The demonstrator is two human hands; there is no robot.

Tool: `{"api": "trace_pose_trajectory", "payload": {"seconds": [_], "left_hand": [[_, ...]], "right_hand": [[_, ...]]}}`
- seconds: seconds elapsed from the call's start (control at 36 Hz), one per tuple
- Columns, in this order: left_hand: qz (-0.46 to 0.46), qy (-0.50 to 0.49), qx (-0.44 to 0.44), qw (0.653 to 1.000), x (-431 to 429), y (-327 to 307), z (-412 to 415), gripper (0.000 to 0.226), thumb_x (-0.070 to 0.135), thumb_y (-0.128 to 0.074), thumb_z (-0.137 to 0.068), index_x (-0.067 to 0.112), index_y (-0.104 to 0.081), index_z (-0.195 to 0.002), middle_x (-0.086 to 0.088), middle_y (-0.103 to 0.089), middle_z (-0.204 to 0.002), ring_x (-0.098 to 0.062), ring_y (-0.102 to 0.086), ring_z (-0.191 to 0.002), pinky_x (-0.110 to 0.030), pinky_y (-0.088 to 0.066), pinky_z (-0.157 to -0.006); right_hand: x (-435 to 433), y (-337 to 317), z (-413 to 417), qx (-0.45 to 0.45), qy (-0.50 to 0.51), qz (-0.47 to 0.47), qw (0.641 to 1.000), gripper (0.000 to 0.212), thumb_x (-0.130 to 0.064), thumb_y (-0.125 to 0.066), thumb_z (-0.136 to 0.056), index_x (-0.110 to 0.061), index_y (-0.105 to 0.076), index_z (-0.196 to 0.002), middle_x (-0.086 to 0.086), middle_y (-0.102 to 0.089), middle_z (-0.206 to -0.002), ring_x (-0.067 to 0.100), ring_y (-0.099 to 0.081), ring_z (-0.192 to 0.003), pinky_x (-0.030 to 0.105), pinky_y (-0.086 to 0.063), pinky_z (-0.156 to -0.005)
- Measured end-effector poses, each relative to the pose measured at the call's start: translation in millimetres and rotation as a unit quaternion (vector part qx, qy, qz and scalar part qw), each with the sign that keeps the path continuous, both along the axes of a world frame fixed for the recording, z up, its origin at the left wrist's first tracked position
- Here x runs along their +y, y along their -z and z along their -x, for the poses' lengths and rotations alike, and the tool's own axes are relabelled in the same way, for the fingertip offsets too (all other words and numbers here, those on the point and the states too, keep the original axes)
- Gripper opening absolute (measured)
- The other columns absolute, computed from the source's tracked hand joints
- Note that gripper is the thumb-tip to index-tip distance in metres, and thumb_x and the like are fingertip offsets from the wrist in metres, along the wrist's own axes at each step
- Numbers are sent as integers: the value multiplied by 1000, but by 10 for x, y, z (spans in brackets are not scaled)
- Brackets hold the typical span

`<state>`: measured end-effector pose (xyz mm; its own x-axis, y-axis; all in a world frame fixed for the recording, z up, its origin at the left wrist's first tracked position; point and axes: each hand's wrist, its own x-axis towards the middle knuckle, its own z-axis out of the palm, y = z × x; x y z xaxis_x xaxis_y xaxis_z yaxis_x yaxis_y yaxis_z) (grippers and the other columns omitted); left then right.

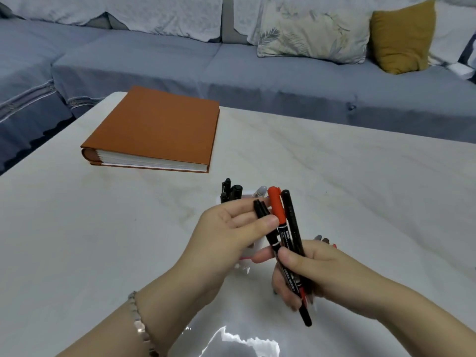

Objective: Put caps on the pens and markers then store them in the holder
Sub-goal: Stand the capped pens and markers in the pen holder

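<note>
L hand [231, 228] is pinching pen [269, 234] top, R hand [309, 274] gripping the bunch [293, 228] just before holder [255, 245]; prob. capping: push straight, bunch steady.

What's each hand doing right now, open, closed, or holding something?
Left hand: closed, pinching the top of a black marker.
Right hand: closed around a bundle of markers, that black one included.

- Two hands, lower centre: left hand [229, 228], right hand [322, 271].
- Three markers held in them: black-capped marker [260, 210], red-capped marker [277, 206], long black marker [292, 228].
- At least four pens [235, 190] in one holder [247, 196].
- Three marker tips [325, 240] behind the right hand.
- One orange album [154, 130], upper left.
- Two cushions, upper right: leaf-patterned cushion [314, 29], mustard cushion [404, 37].
- One bracelet [139, 323].
</note>
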<state>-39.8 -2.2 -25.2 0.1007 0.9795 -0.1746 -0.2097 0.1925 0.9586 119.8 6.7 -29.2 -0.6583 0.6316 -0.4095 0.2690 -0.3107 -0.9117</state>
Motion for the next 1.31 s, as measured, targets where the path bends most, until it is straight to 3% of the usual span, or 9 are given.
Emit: {"api": "trace_pose_trajectory", "payload": {"seconds": [0.19,0.39,0.47,0.58,0.75,0.89,1.03,1.19,1.31], "left_hand": [[-1,-12,-4,1000,24,-38,-38,11,10,-67,-77,16,-72,-85,0,-75,-78,-3,-62,-60,-14,-45,-50],[-16,-56,-12,998,20,-43,-95,14,5,-60,-83,11,-67,-93,-5,-75,-84,-17,-70,-79,-48,-47,-82],[-85,-120,-5,989,53,-131,-80,16,0,-55,-85,10,-65,-92,-7,-75,-85,-18,-71,-85,-38,-55,-81],[-235,-207,22,949,122,-294,39,34,-9,-49,-86,22,-57,-98,-11,-69,-97,-11,-70,-85,-23,-55,-77],[-385,-211,151,886,207,-284,179,51,-12,-46,-88,29,-46,-118,-4,-54,-114,-19,-65,-100,-19,-49,-88],[-361,-141,286,876,245,41,243,44,2,-47,-87,37,-54,-113,18,-56,-100,-8,-60,-100,-24,-50,-87],[-315,-85,378,866,308,405,295,30,9,-48,-85,19,-62,-109,26,-52,-97,15,-48,-92,-5,-39,-81],[-314,-99,427,842,244,585,335,32,19,-43,-90,13,-61,-116,4,-53,-114,-2,-45,-106,-3,-28,-95],[-247,-94,372,890,138,637,327,52,22,-47,-88,47,-31,-130,13,-32,-138,5,-28,-128,-12,-23,-105]], "right_hand": [[11,-22,18,-26,5,26,999,49,-48,-36,-76,-15,-59,-104,-1,-69,-65,12,-61,-55,16,-40,-48],[-1,-21,27,-33,31,44,998,52,-50,-35,-74,-13,-63,-97,8,-75,-86,18,-70,-77,23,-56,-70],[49,25,-15,-111,86,-75,987,51,-51,-35,-75,-13,-65,-89,5,-75,-85,12,-69,-77,26,-54,-76],[134,38,-128,-209,183,-184,943,33,-41,-35,-91,-21,-59,-83,-4,-51,-44,7,-46,-36,22,-40,-43],[171,-135,-288,-234,137,-251,929,19,-28,-32,-94,-34,-49,-100,-5,-47,-64,1,-44,-47,17,-35,-55],[247,-334,-278,-266,98,-371,884,24,-21,-57,-85,-44,-63,-85,-6,-58,-74,1,-55,-73,15,-42,-65],[339,-468,-133,-321,146,-430,831,14,-26,-74,-72,-30,-67,-59,-11,-59,-54,1,-56,-60,11,-39,-48],[470,-555,193,-389,34,-488,781,15,-18,-58,-83,-18,-72,-88,-2,-60,-87,16,-58,-80,24,-42,-67],[604,-387,417,-353,-10,-504,788,30,-6,-46,-86,-13,-65,-108,5,-49,-107,23,-54,-96,27,-42,-80]]}}
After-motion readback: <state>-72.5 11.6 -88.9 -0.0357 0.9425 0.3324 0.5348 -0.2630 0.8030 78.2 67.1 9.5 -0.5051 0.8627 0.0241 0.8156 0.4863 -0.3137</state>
